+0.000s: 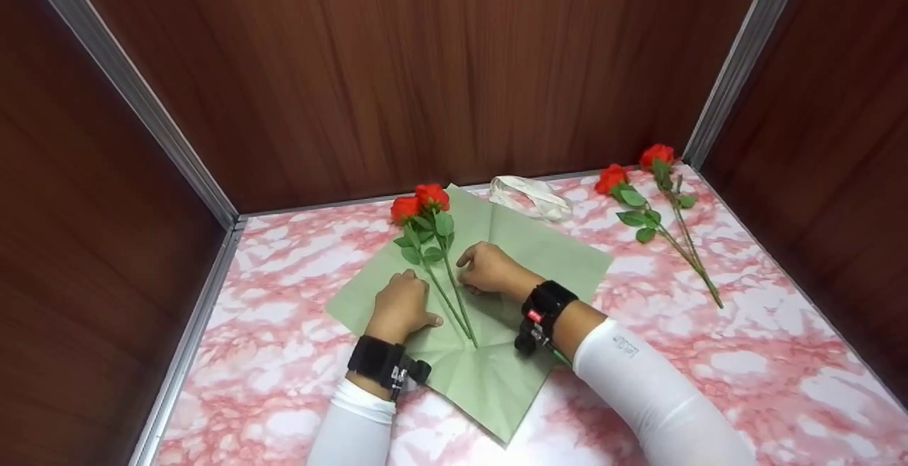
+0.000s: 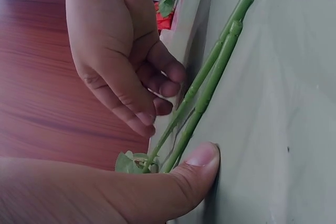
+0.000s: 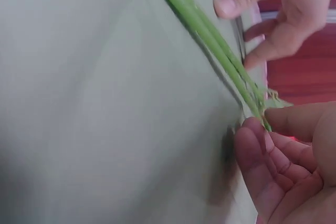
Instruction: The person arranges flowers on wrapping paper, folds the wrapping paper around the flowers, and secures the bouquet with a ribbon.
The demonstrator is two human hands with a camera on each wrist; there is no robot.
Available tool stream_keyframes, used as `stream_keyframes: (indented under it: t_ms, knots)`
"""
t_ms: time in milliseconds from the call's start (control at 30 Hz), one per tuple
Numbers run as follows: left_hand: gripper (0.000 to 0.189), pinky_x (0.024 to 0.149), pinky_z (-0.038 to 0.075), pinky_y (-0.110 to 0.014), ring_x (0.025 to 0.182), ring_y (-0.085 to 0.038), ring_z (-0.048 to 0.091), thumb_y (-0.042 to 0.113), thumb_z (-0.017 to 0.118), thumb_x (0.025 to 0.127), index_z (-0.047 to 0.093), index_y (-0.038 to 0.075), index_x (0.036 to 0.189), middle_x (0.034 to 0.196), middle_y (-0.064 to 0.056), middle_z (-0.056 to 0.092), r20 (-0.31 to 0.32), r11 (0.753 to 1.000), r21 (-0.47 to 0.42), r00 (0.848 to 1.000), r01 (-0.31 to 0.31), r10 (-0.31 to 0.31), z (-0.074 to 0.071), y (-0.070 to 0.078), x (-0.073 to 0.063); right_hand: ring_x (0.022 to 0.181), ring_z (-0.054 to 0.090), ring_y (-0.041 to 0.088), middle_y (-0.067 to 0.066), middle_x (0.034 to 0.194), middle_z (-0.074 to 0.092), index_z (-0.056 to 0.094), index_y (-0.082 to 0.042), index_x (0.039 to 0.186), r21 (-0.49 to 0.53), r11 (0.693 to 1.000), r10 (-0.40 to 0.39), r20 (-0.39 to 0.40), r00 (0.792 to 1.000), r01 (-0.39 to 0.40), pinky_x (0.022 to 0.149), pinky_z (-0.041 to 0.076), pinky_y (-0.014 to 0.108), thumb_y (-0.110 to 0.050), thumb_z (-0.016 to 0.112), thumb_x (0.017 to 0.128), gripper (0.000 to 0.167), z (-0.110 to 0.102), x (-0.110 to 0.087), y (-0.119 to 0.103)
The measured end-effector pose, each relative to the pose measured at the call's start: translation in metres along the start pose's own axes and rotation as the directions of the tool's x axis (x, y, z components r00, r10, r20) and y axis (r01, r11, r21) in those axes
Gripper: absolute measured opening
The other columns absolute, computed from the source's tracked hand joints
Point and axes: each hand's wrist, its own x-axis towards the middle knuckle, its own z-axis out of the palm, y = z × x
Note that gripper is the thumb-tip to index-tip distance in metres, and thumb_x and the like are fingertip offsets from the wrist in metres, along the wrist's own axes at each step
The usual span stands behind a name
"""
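Two red roses (image 1: pixel 431 196) with green leaves lie side by side on a sheet of sage-green paper (image 1: pixel 553 253). Their stems (image 1: pixel 454 296) cross near the lower ends, which point toward me. Left of the stems, my left hand (image 1: pixel 401 306) rests low over the paper, thumb stretched toward them; the left wrist view shows that thumb (image 2: pixel 197 169) against the paper. On the other side my right hand (image 1: pixel 489 267) hovers with loosely bent fingers, its fingertips (image 3: pixel 254 129) right beside the stems (image 3: pixel 210 40) in the right wrist view. Neither hand grips a flower.
Two more red roses (image 1: pixel 656 157) lie at the right of the pink-and-white marbled table (image 1: pixel 284 381), stems crossing. Behind the paper is a loose loop of whitish ribbon (image 1: pixel 532 196). Dark wood-grain panels (image 1: pixel 425 62) with metal edging enclose the back and sides.
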Motion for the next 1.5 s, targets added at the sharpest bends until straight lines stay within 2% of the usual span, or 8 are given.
stream_keyframes:
  t_ms: [233,500,733,933,1067,1200,1333,1500]
  knots:
    - [0.054,0.093,0.063,-0.062,0.113,-0.043,0.067,0.034,0.107,0.076,0.081,0.006,0.114,0.117,-0.019,0.070,0.015,1.000,-0.018,1.000,-0.006,0.006,-0.002,0.001,0.001,0.063,0.076,0.017,0.023,0.089,0.083,0.078,0.008,0.117,0.049,0.997,0.065,-0.039,0.997,-0.063,0.058,0.063,0.027,-0.007,0.074,0.102,0.022,-0.038,-0.010,0.025]
    - [0.069,0.093,0.064,-0.062,0.117,-0.045,0.068,0.035,0.107,0.077,0.080,0.009,0.134,0.123,-0.021,0.071,0.025,1.000,-0.025,1.000,-0.003,0.004,0.000,0.001,0.001,0.072,0.081,0.026,0.028,0.101,0.083,0.075,0.010,0.122,0.063,0.992,0.115,-0.145,0.983,-0.107,0.060,0.062,0.028,-0.008,0.071,0.103,0.026,-0.092,-0.029,0.063]
    - [0.065,0.092,0.064,-0.061,0.115,-0.043,0.068,0.038,0.108,0.076,0.081,0.005,0.125,0.122,-0.018,0.072,0.013,1.000,-0.007,1.000,0.002,-0.002,-0.001,0.001,0.000,0.069,0.074,0.019,0.020,0.090,0.082,0.075,0.009,0.122,-0.101,0.975,0.163,-0.290,0.943,-0.200,0.061,0.054,0.027,-0.010,0.067,0.101,0.029,-0.151,-0.047,0.109]
    - [0.055,0.089,0.065,-0.060,0.111,-0.041,0.069,0.040,0.109,0.073,0.079,0.003,0.102,0.115,-0.015,0.070,-0.001,1.000,-0.002,1.000,0.014,-0.014,0.001,-0.001,0.002,0.082,0.068,0.030,0.021,0.100,0.076,0.078,0.003,0.112,-0.199,0.921,0.232,-0.406,0.884,-0.333,0.068,0.051,0.036,-0.014,0.066,0.097,0.026,-0.194,-0.075,0.150]
    - [0.055,0.089,0.065,-0.060,0.112,-0.041,0.068,0.040,0.109,0.073,0.078,0.004,0.101,0.115,-0.015,0.070,0.005,1.000,0.002,1.000,0.022,-0.022,0.002,-0.002,0.003,0.091,0.068,0.042,0.026,0.107,0.075,0.077,0.000,0.105,-0.268,0.868,0.266,-0.460,0.847,-0.418,0.074,0.052,0.050,-0.017,0.063,0.098,0.023,-0.214,-0.090,0.166]
    - [0.055,0.090,0.065,-0.061,0.113,-0.041,0.068,0.040,0.108,0.073,0.078,0.004,0.102,0.117,-0.016,0.070,0.009,1.000,0.000,1.000,0.025,-0.026,0.001,-0.003,0.003,0.107,0.071,0.054,0.037,0.122,0.073,0.073,0.006,0.112,-0.280,0.817,0.322,-0.502,0.803,-0.503,0.084,0.057,0.064,-0.019,0.065,0.097,0.031,-0.228,-0.102,0.176]
    - [0.055,0.090,0.065,-0.061,0.114,-0.041,0.068,0.040,0.108,0.074,0.079,0.003,0.104,0.119,-0.016,0.070,0.019,1.000,-0.005,1.000,0.024,-0.024,0.000,-0.002,0.002,0.118,0.071,0.058,0.043,0.133,0.068,0.069,0.015,0.124,-0.281,0.745,0.435,-0.482,0.760,-0.605,0.088,0.061,0.065,-0.027,0.065,0.102,0.047,-0.242,-0.116,0.185]
    - [0.056,0.092,0.065,-0.061,0.116,-0.041,0.068,0.040,0.108,0.076,0.080,0.003,0.107,0.120,-0.016,0.070,0.029,1.000,-0.002,0.999,0.030,-0.030,0.001,0.000,0.003,0.120,0.071,0.055,0.043,0.135,0.067,0.070,0.014,0.125,-0.293,0.694,0.517,-0.433,0.738,-0.658,0.081,0.063,0.057,-0.027,0.063,0.101,0.048,-0.254,-0.128,0.196]
